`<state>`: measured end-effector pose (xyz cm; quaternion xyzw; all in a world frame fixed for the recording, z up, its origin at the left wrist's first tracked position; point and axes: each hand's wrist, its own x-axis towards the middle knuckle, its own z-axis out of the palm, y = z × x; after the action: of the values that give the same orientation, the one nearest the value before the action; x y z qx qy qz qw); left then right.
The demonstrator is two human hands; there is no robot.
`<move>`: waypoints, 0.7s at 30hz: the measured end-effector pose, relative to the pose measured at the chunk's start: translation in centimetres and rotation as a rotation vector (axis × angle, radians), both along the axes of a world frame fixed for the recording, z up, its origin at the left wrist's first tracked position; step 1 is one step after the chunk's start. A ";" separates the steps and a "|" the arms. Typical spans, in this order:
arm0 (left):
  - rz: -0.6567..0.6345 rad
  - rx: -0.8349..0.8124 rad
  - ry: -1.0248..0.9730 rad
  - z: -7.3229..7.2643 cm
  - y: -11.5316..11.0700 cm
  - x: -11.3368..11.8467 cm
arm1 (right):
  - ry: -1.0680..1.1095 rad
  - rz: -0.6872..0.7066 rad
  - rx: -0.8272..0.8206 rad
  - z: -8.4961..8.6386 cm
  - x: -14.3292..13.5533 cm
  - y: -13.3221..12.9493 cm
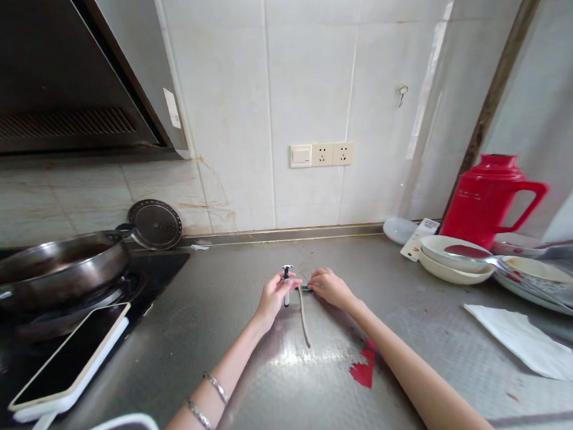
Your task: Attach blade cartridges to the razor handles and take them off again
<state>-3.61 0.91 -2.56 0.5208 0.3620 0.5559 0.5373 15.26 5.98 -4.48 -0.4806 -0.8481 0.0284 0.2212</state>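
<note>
The left hand [274, 292] pinches a small black-and-silver tool [287, 298], which stands upright between its fingers with a wider metal head at the top. Just to its right, the right hand [330, 287] has its fingers drawn together on the end of a small dark green piece [304, 289]; the piece is too small to make out fully, and it lies in the gap between the two hands. A thin pale cord [303, 317] runs from this spot toward the person. Both hands are low over the middle of the metal desk [283, 403], and two bracelets [207, 402] circle the left forearm.

A torn red scrap [364, 367] lies on the desk beside the right forearm. To the left, a phone [73, 357] with a white cable [109, 423] plugged in rests at the stove [163, 269], in front of a metal pan [55, 269]. To the right are a red flask [485, 194], stacked bowls [454, 270], plates [548, 289] and a white napkin [533, 340]. A switch and sockets [322, 155] sit on the tiled wall [226, 100].
</note>
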 end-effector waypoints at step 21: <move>0.013 -0.011 0.013 -0.4 0.3 0.0 | -0.206 0.072 0.034 1.1 -0.3 0.0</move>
<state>-3.62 1.18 -2.95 0.5190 0.3720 0.5539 0.5343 14.94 5.95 -3.36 -0.4464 -0.8834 -0.0275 0.1397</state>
